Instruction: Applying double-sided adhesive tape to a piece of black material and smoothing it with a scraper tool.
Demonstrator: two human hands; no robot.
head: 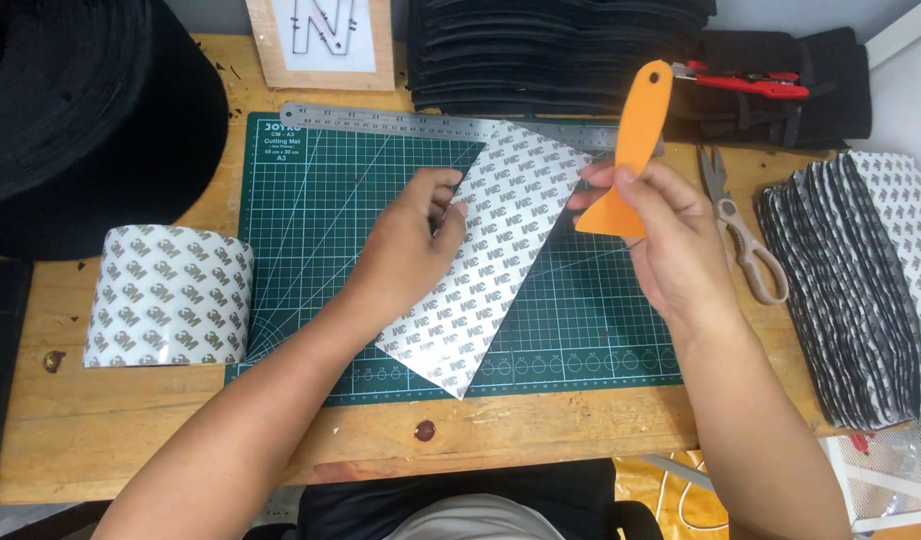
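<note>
My left hand (411, 245) pressed flat on the white patterned sheet (491, 255) lying mid cutting mat (321, 230); my right hand (661, 235) gripped the orange scraper (631, 150) at 3 o'clock, not yet smoothing. A finished stack (861, 290) sat further right, the tape roll (169, 297) at 9.

Your left hand (413, 240) rests on the sheet (491, 250), which lies slantwise on the cutting mat (321, 220) in the middle of the table (131, 420). Your right hand (671, 240) holds the scraper (631, 150) just right of the sheet's upper edge. A ruler (381, 120) lies along the mat's far edge. Left of the mat sits a roll (169, 296); right of it lie scissors (741, 225), then a stack of sheets (861, 280).
</note>
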